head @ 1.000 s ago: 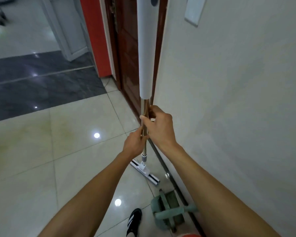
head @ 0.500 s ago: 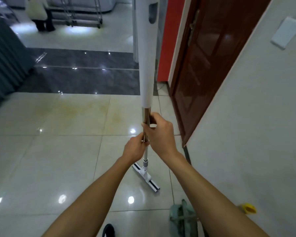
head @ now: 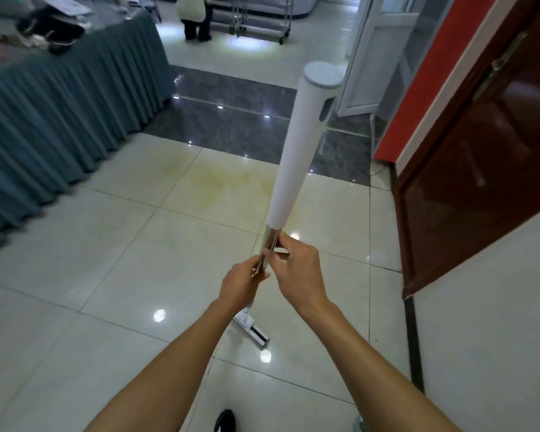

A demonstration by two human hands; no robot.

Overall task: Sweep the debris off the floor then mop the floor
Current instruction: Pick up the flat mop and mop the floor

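Observation:
A flat mop stands nearly upright in front of me, its thick white upper handle (head: 296, 151) rising toward the camera and its metal shaft below. Both hands hold the metal shaft: my left hand (head: 240, 283) grips it lower down, my right hand (head: 296, 272) grips it just under the white sleeve. The white mop head (head: 251, 330) rests flat on the glossy cream tiled floor (head: 138, 266), partly hidden behind my left forearm.
A table with a pleated grey-blue skirt (head: 56, 120) stands at the left. A dark wooden door (head: 480, 169) and a white wall (head: 496, 322) run along the right. A dark marble strip (head: 231, 120) crosses the floor ahead. A person (head: 195, 17) stands far off. My black shoe (head: 225, 420) shows at the bottom.
The view has swung left and away from the wall; the green dustpan has dropped out of sight and the skirted table has come in. Both hands keep their hold on the mop shaft.

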